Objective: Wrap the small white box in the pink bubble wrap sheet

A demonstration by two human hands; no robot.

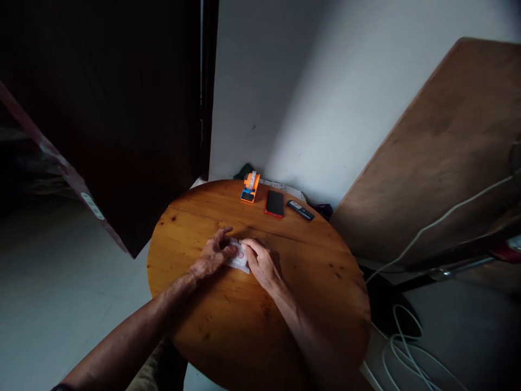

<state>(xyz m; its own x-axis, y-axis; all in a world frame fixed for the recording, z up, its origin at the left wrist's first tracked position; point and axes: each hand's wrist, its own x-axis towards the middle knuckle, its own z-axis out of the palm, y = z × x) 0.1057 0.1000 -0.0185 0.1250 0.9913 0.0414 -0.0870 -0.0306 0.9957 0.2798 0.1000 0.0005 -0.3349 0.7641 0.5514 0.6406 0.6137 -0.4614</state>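
Observation:
A small pale piece of paper, perhaps a banknote [240, 260], lies on the round wooden table [317, 271]. My left hand [214, 254] presses on its left side with fingers curled and the thumb on the paper. My right hand [262, 263] rests on its right side, fingers bent and pinching the paper's edge. Both hands meet over the paper near the middle of the table, and most of the paper is hidden under them.
At the table's far edge stand an orange tape dispenser [249, 187], a red-cased phone [274, 203] and a dark remote [300, 210]. A wooden board [443, 146] leans against the wall at right. White cables [407, 347] trail on the floor. A dark door [122, 108] stands at left.

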